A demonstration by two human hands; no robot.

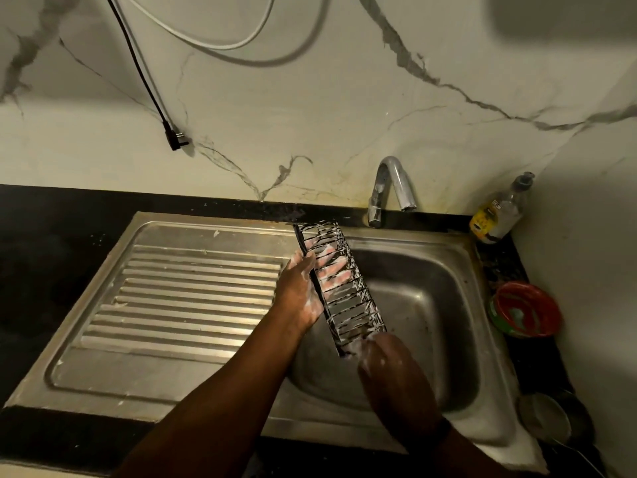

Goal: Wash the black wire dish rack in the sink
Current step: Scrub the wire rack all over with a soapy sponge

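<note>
the soapy black wire dish rack (341,282) was tilted over the sink basin (431,305), left hand (303,291) gripping its side bar, right hand (382,357) clamped on the near end, so i'd have kept that hold firm and scrubbed between every wire.

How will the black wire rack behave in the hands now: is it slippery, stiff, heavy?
The black wire rack is coated in suds, so probably slippery. Its wires look straight and welded, so likely stiff. Being open wire, it seems light; the left hand steadies its side.

Light: dim, warm yellowish.
Shadows: heavy in the top right corner and along the black counter (51,236).
Glare: sheen on the tap (393,181).
Distortion: wide-angle bending at edges.
</note>
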